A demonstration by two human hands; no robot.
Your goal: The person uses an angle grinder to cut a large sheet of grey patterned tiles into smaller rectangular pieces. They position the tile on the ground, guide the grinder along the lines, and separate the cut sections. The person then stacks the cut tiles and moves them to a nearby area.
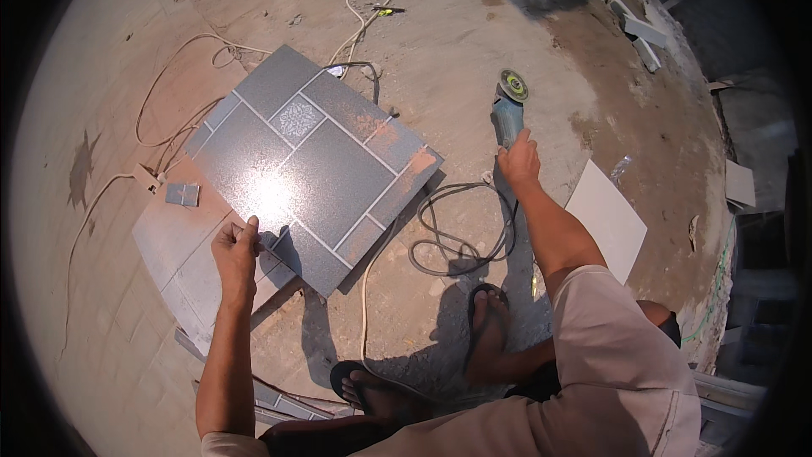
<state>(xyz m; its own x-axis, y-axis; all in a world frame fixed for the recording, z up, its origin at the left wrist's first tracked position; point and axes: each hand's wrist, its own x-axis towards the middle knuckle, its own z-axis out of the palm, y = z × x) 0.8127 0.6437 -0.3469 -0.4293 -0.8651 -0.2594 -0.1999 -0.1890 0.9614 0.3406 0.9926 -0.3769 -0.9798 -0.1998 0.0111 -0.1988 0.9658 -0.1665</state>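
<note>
My right hand is closed round the body of a blue-green angle grinder, held to the right of the tile. The grinder's disc, dark with a yellow-green middle, points away from me. A large grey floor tile with a pale block pattern lies in front of me, bright with sun glare and dusted orange at its right corner. My left hand is closed at the tile's near left edge, thumb up on the rim; its curled fingers are partly hidden.
Beneath the tile's left side lies another dusty tile, with a small tile offcut on it. A dark cord loops on the ground near my sandalled feet. Pale cables run around the tiles. A white board lies at right.
</note>
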